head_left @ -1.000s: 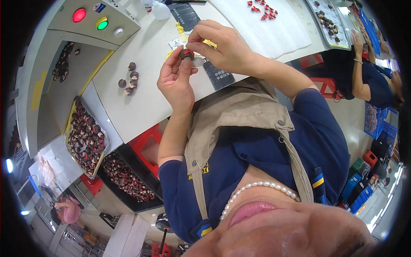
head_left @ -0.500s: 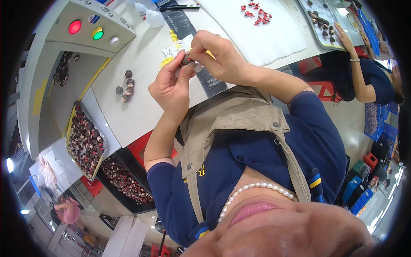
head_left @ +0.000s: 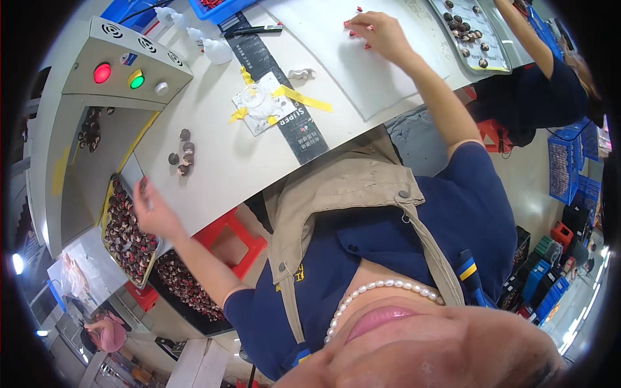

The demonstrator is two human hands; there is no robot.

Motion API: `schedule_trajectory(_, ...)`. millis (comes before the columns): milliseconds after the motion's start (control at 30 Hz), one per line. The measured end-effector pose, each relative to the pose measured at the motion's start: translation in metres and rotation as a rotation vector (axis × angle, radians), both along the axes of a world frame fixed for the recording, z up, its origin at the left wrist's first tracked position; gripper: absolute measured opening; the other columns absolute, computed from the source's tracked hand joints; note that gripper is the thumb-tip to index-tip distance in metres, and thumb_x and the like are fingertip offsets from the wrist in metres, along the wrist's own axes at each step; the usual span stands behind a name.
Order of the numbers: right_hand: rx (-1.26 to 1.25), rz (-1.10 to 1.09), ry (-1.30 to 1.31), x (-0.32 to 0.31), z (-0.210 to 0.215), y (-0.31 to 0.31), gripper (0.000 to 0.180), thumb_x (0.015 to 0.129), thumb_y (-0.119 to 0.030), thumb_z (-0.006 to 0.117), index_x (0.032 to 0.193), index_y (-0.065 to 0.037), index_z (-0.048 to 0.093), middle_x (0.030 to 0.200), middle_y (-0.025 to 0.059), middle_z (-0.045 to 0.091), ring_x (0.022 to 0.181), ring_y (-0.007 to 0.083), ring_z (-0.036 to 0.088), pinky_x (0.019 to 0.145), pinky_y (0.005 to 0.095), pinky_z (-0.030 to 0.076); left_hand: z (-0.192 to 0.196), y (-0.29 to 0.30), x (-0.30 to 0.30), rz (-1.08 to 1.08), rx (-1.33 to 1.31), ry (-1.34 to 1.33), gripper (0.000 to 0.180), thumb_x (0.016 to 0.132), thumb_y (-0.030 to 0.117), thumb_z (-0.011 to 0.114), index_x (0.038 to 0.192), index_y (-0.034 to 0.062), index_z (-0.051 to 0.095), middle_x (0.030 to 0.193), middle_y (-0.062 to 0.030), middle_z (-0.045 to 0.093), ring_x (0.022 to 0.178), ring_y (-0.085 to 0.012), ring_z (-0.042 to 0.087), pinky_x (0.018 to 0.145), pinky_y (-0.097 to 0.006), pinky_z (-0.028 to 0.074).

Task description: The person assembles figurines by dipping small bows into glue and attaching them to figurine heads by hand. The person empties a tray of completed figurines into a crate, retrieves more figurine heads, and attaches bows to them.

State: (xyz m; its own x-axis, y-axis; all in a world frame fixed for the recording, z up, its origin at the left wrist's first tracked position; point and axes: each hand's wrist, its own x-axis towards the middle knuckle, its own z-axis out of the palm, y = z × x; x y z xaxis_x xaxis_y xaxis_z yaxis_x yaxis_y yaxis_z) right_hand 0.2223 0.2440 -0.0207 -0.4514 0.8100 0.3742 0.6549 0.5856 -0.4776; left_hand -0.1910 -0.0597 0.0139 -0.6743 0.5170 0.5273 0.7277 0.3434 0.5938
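Note:
My left hand (head_left: pixel 154 212) is at the left, by the tray's edge, over small round dark-brown and beige pieces (head_left: pixel 126 223). Its fingers are bent and blurred; a dark spot shows at the fingertips, but I cannot make out whether it is a held piece. Stretched far across the table, my right hand (head_left: pixel 381 35) pinches at small red pieces (head_left: pixel 353 28) on a white sheet (head_left: pixel 381 77). In front of me a clear round holder (head_left: pixel 255 100) sits on a white card, fixed with yellow tape (head_left: pixel 304 99). Several dark round pieces (head_left: pixel 185 152) lie left of it.
A grey machine (head_left: pixel 123 71) with lit red and green buttons stands at the left. Beyond are white squeeze bottles (head_left: pixel 217 52), a black pen (head_left: pixel 255 30) and a blue bin (head_left: pixel 223 9). A co-worker's arm (head_left: pixel 527 32) reaches past a tray (head_left: pixel 501 61) at the right.
My hands have parted from the dark round piece they held together over the holder. The left went left to the tray, the right went far to the red pieces. The taped holder is now uncovered.

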Motion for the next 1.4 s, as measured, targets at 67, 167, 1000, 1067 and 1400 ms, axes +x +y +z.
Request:
schedule_trajectory(67,-0.005,-0.051,-0.05,0.01,-0.002,0.015,0.021,0.082,-0.025,0.064,0.092,-0.007,0.069,0.082,0.0086,0.066,0.072,0.0186,0.063,0.067,0.0289,0.05,-0.006,-0.041,-0.061,0.224,-0.173,0.162,0.023,0.082,0.017,0.063,0.102,0.0065,0.065,0.084,-0.0086,0.069,0.075,-0.0173,0.065,0.067,-0.03,0.05)
schedule_trajectory(167,-0.216,-0.121,-0.171,-0.004,-0.003,0.03,0.025,0.082,-0.029,0.063,0.092,-0.007,0.068,0.081,0.0088,0.066,0.066,0.0187,0.063,0.063,0.0294,0.05,-0.005,-0.086,-0.114,0.468,-0.413,0.373,0.033,0.079,0.037,0.062,0.102,0.0134,0.066,0.083,-0.0111,0.068,0.071,-0.0286,0.064,0.063,-0.04,0.049)
schedule_trajectory(1000,-0.224,-0.041,-0.272,-0.051,0.012,0.014,0.017,0.087,-0.021,0.056,0.093,-0.007,0.064,0.089,0.0088,0.065,0.077,0.0214,0.062,0.07,0.0297,0.049,0.0,0.016,0.043,-0.575,0.305,-1.143,0.028,0.092,0.016,0.05,0.118,0.0047,0.053,0.114,-0.0104,0.058,0.096,-0.0152,0.059,0.069,-0.022,0.053)
schedule_trajectory(1067,-0.105,-0.015,-0.333,-0.059,0.011,0.003,0.017,0.088,-0.021,0.054,0.092,-0.008,0.064,0.087,0.0089,0.064,0.076,0.0234,0.061,0.069,0.0309,0.048,-0.005,0.018,0.065,-0.679,0.307,-1.323,0.03,0.092,0.015,0.05,0.121,0.0042,0.051,0.116,-0.0126,0.057,0.096,-0.0132,0.059,0.07,-0.021,0.053)
schedule_trajectory(1400,-0.234,0.099,0.287,-0.069,0.028,-0.021,0.017,0.083,-0.018,0.055,0.08,-0.004,0.065,0.073,0.0107,0.061,0.07,0.0289,0.058,0.064,0.0395,0.047,-0.008,0.036,0.135,-0.868,0.473,-1.714,0.033,0.092,0.013,0.05,0.122,0.0003,0.048,0.11,-0.014,0.059,0.093,-0.0126,0.06,0.072,-0.02,0.054)
